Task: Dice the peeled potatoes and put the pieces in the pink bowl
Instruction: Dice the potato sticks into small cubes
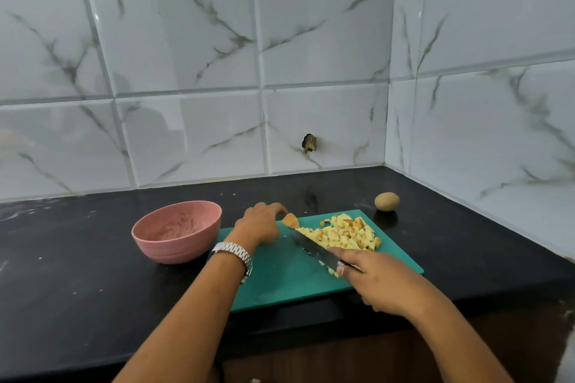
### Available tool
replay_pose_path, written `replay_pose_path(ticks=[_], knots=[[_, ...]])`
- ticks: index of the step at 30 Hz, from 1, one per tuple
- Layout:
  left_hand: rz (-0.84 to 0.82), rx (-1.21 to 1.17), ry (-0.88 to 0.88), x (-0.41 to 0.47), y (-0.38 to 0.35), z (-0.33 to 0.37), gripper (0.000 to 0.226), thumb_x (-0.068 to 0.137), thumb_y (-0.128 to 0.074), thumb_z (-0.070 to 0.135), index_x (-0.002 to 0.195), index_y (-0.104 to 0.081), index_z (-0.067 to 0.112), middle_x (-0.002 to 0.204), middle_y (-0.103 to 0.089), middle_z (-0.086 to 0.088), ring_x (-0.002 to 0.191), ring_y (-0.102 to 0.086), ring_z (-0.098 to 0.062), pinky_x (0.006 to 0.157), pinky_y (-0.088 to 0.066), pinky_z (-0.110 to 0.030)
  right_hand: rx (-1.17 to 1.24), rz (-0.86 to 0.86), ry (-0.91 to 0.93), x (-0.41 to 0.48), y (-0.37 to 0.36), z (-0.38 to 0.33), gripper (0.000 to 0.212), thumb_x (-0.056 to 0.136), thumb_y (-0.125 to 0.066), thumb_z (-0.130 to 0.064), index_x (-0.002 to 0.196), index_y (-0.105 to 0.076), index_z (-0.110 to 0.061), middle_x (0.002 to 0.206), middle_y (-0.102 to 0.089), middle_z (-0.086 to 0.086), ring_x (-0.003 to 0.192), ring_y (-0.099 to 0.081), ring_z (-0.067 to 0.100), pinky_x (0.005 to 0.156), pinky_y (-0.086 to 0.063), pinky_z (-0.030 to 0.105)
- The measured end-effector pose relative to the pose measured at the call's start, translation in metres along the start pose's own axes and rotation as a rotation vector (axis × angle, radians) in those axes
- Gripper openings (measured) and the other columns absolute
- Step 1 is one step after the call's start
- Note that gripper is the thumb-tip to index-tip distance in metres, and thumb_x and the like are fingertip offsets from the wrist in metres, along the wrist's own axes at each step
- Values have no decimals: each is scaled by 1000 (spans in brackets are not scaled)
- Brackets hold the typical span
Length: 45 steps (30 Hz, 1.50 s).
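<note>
The pink bowl (174,246) stands on the black bench (77,274), just left of the green cutting board (280,284). The left grip (259,225) rests on the board, fingers bent, fingertips touching a browned potato wedge (291,221); whether it pinches the wedge I cannot tell. Right of the wedge lies a heap of pale yellow diced potato (350,233). The right grip (384,284) is closed round a knife (312,250), blade against the heap's near edge. A whole potato (386,201) lies far right.

No readable text, label, brand, number or sign shows anywhere here; nothing in view carries print or a mark that can be made out.
</note>
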<state>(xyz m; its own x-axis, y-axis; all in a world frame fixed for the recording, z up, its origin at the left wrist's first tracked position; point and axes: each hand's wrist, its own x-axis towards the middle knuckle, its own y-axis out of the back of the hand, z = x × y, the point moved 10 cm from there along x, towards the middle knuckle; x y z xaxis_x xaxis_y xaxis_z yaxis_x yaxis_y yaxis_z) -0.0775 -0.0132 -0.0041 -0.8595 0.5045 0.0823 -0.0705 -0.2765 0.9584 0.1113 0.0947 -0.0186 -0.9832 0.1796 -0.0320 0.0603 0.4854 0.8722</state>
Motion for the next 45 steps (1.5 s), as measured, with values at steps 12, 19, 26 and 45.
replay_pose_path(ticks=[12,19,26,45], knots=[[-210,243,-98,35,-27,26,41,102,-40,27,143,-40,34,148,-40,3,138,-33,-23,113,-22,-55,27,-15,64,-2,-10,-2,45,104,-35,-46,149,-30,-51,135,-56,-11,110,-56,14,93,-46,31],[-207,391,-90,-2,-20,8,43,102,-35,29,144,-34,41,149,-39,2,134,-35,-26,106,-34,-48,-38,28,63,-2,-10,-6,46,105,-33,-44,150,-25,-49,144,-49,-13,125,-50,14,99,-44,32],[-62,248,-59,-21,-9,-19,42,97,-40,20,136,-49,35,140,-51,2,125,-48,-23,104,-41,-41,-53,21,5,0,-1,-2,47,106,-34,-41,151,-28,-45,139,-53,-9,115,-53,13,94,-46,30],[-75,103,86,-67,-29,-3,47,103,-26,39,147,-26,26,155,-26,3,145,-16,-24,111,0,-65,-356,75,-199,11,-13,-36,59,105,-32,-18,158,-10,-34,130,-56,3,114,-56,22,76,-39,33]])
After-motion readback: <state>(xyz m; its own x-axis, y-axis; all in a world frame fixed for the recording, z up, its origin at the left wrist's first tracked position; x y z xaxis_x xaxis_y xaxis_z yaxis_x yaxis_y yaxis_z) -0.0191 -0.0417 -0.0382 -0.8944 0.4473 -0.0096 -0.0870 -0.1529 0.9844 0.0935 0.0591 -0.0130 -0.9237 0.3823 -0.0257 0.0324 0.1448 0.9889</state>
